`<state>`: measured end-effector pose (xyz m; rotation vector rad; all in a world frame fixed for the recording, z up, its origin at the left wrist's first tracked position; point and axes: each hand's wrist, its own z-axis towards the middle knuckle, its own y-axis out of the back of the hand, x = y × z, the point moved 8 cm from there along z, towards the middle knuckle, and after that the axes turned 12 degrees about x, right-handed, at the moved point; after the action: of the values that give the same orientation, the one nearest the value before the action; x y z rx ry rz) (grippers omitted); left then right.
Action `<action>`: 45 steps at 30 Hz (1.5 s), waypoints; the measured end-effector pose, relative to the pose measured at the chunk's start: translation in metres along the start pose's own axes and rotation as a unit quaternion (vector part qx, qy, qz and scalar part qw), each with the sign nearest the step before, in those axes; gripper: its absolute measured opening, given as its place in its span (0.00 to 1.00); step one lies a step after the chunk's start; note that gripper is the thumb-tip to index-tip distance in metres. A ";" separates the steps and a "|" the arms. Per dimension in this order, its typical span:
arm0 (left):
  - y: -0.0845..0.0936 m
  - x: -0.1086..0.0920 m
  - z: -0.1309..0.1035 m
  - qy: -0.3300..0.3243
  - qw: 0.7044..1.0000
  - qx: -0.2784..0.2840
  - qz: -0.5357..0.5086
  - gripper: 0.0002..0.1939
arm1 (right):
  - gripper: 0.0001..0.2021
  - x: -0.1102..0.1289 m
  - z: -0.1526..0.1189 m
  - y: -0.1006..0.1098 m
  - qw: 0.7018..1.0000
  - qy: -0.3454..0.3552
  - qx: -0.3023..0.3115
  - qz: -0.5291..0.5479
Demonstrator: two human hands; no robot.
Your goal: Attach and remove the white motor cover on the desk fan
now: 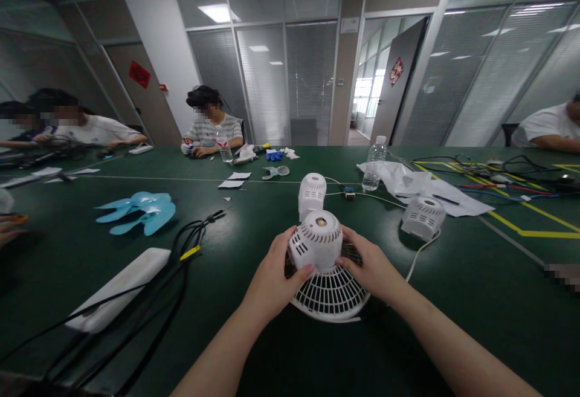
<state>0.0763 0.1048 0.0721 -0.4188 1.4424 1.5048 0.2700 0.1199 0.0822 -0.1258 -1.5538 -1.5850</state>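
Observation:
In front of me a white fan motor housing [319,243] rests back side up on a white round fan grille [333,294]. My left hand [274,267] wraps around the left side of the housing, thumb low at its front. On the opposite side my right hand [369,264] grips it with bent fingers. A dark round opening shows on top of the housing. Just behind stands a second white housing [312,191], partly hidden by the held one. Farther right lies a third white housing [423,219] with a white cable. What is under the grille is hidden.
Light-blue fan blades [145,209] and a white power strip [122,288] with black cables lie left. Behind are a small USB plug [348,193], a clear fan blade [275,171], a water bottle [376,161] and plastic wrapping [392,176]. Other people sit around the table.

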 end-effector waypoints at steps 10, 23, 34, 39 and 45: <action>0.001 0.000 0.002 -0.005 1.000 -0.002 0.020 0.37 | 0.33 -0.003 0.000 -0.001 1.000 -0.015 0.000 -0.015; -0.002 -0.003 0.003 -0.009 0.999 0.022 -0.042 0.37 | 0.30 0.002 -0.002 0.002 0.998 -0.049 0.022 0.014; 0.000 0.001 0.003 0.025 0.998 0.058 -0.030 0.40 | 0.29 0.008 -0.001 0.005 0.998 -0.039 0.053 0.016; 0.000 0.000 0.003 0.026 0.998 0.055 -0.020 0.39 | 0.29 0.007 -0.001 0.006 0.998 -0.030 0.056 0.023; 0.001 -0.002 0.000 0.017 0.999 0.022 0.024 0.40 | 0.31 0.012 -0.004 0.007 0.997 0.005 0.064 0.035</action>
<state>0.0760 0.1042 0.0743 -0.3875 1.5187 1.5082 0.2692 0.1117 0.0938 -0.0999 -1.6208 -1.4258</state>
